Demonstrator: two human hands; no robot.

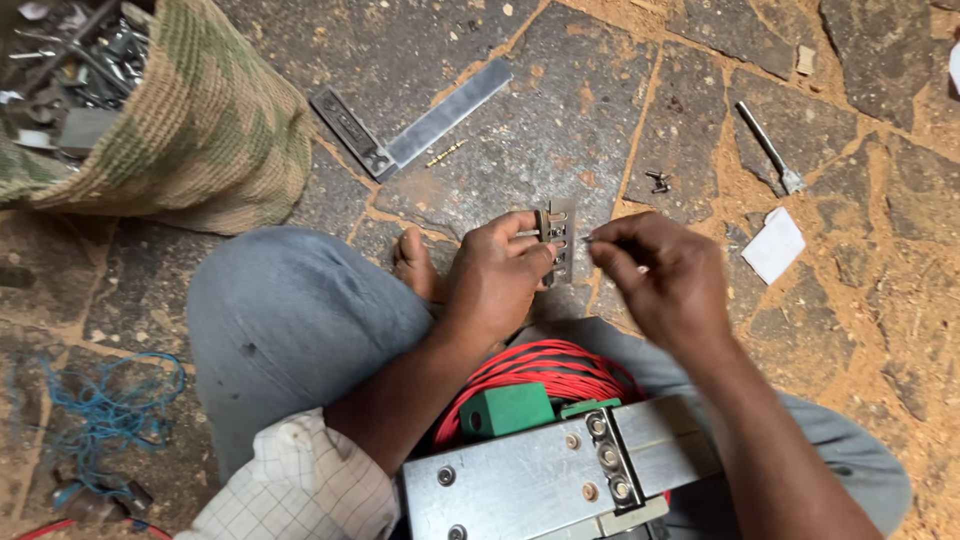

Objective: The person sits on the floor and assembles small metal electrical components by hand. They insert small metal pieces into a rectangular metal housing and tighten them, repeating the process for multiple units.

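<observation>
I sit on the stone floor (pixel 600 110) with my legs crossed, and I am at the step of fitting a small fastener into a metal hinge plate (pixel 560 240). My left hand (pixel 497 275) has its grip pressed together on this plate: the thumb and fingers pinch its left edge and hold it upright in front of me, just above my bare foot (pixel 413 265). My right hand (pixel 655 275) is just to the right of that grip. Its fingertips are pinched on something very thin, I think a small screw (pixel 590 238), and the point of it is nearly at the right edge of the plate. The piece is too small to tell exactly.

In my judgement the next move calls for a steady plate and a fine alignment, so that the tip meets one of the holes and does not slip off.

Below both grips, on my lap, lie a coil of red cable (pixel 545 370), a green block (pixel 507 410) and a grey metal tool body (pixel 550 475). Beyond the left grip, on the floor, lies a try square (pixel 415 130). A few spare screws (pixel 657 181) lie beyond the right grip, and a woven sack (pixel 190 120) of metal parts is far to the left.
</observation>
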